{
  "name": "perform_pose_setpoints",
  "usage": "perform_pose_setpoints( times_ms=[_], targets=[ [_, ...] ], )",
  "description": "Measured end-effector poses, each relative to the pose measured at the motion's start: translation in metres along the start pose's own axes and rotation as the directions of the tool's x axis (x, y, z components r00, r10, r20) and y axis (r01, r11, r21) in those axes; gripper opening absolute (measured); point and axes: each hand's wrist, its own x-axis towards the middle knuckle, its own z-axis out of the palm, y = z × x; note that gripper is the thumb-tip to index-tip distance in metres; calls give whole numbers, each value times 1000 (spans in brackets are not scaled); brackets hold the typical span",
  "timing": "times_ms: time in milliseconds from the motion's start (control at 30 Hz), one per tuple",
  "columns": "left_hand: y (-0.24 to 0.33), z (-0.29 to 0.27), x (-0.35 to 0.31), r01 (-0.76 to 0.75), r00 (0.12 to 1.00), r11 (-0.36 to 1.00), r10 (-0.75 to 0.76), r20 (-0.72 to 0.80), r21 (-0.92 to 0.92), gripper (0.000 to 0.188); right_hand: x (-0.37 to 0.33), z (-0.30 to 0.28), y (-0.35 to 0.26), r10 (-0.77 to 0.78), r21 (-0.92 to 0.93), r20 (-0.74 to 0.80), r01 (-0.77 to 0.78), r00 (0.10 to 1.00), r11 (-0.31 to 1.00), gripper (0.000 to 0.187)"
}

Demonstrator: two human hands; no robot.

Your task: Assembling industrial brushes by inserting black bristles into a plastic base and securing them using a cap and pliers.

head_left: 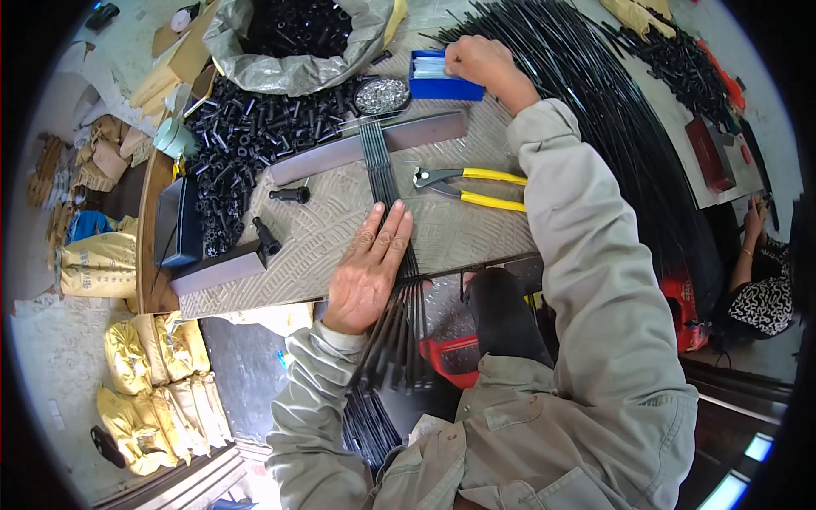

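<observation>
My left hand (367, 276) lies with its fingers stretched out over a row of thin black rods (378, 174). The rods run over the table's front edge towards my lap, and their far ends rest across a grey metal bar (433, 130). At the blue box (445, 88) of thin whitish strips, my right hand (481, 61) has its fingers bent together at the far right rim. Whatever is between those fingertips is hidden. Yellow-handled pliers (476, 183) lie on the patterned mat (340, 229), right of the rods. A small dish of shiny metal bits (381, 95) stands left of the blue box.
Loose black plastic parts (255, 127) are heaped at the left, below a grey sack (223, 51) of similar parts. Long black rods (586, 93) are piled at the right. A dark tray (180, 223) stands at the left edge. Another person's hand (754, 219) shows far right.
</observation>
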Motion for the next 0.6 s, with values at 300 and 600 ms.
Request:
perform_pose_setpoints(
  times_ms=[300,600],
  targets=[
    [-12,3,-14,25,997,999,-22,-67,45,54,10,-11,-9,-195,-148,216,229,957,962,8],
    [-13,9,-23,-51,994,986,65,-89,158,75,9,0,10,-309,-77,168,325,936,943,2]
  ],
)
